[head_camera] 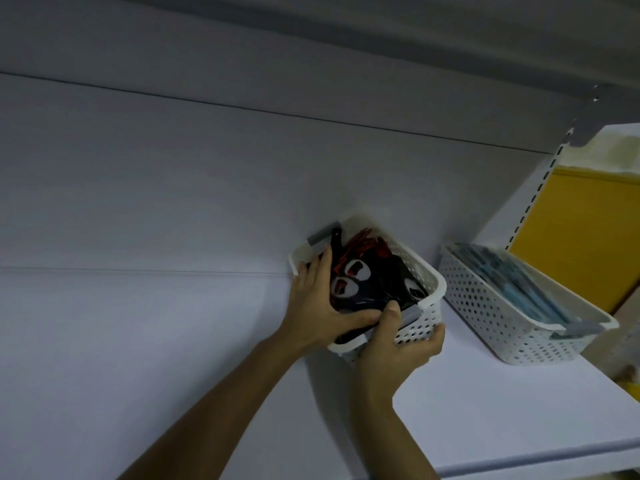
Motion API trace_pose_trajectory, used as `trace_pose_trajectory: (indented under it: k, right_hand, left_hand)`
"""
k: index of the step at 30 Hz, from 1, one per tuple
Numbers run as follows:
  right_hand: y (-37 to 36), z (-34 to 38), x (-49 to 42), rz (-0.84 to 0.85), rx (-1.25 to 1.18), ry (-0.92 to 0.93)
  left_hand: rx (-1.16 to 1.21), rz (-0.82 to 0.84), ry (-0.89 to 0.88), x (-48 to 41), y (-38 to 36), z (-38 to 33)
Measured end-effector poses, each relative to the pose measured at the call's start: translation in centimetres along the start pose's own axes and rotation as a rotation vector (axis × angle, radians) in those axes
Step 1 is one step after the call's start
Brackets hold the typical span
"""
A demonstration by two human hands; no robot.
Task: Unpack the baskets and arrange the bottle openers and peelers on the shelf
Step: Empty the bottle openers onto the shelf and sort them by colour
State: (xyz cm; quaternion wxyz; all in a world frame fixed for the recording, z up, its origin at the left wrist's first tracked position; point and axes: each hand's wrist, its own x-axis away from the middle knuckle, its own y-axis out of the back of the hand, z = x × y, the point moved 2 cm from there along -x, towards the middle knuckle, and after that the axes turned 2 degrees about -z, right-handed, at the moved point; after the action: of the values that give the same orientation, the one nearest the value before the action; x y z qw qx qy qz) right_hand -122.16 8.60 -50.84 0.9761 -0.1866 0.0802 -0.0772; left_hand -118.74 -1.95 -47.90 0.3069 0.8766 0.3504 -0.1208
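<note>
Broadly, the white shelf (485, 410) carries everything. Its bare board runs far to the left of the held basket (417, 329), and its front edge lies well in front of that basket. The underside of the upper shelf (346, 29) hangs above the held basket, so lifting room is, I judge, limited. Just right of the held basket, apart from it, stands a second perforated basket (502, 306) of blue packs (512, 271), and beyond that a slotted upright (533, 202); both are edges to steer clear of. The held basket is thin perforated plastic, probably light and a little flexible, best taken at the rim or corners. Inside it lie dark packs (374, 282) with red parts, presumably the bottle openers. They are likely slick film over hard tools, so a stack is best clasped across its flat faces. The left grip (311, 306) reaches over the held basket's left rim, fingers and thumb curled about those packs. The right grip (391, 344) clasps the basket's near right corner, thumb over the rim, fingers round the wall.
</note>
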Motion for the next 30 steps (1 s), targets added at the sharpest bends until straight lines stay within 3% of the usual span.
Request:
trace_pose_trajectory:
  k: [5, 8, 12, 18, 30]
  right_hand:
    - [-0.3, 0.0, 2.7, 0.121, 0.130, 0.239]
    - [-0.5, -0.4, 3.0, 0.175, 0.196, 0.287]
    - [-0.5, -0.3, 3.3, 0.185, 0.263, 0.395]
    - [-0.5, -0.5, 3.6, 0.237, 0.424, 0.561]
    - [-0.6, -0.8, 4.1, 0.310, 0.497, 0.582]
  left_hand:
    - [0.131, 0.092, 0.026, 1.4, 0.8, 2.7]
    - [0.299, -0.012, 0.061, 2.5, 1.1, 3.4]
    - [0.250, -0.132, 0.078, 2.6, 0.6, 4.5]
    - [0.373, -0.142, 0.205, 2.4, 0.4, 5.2]
    - [-0.420, -0.330, -0.330, 3.1, 1.2, 4.2]
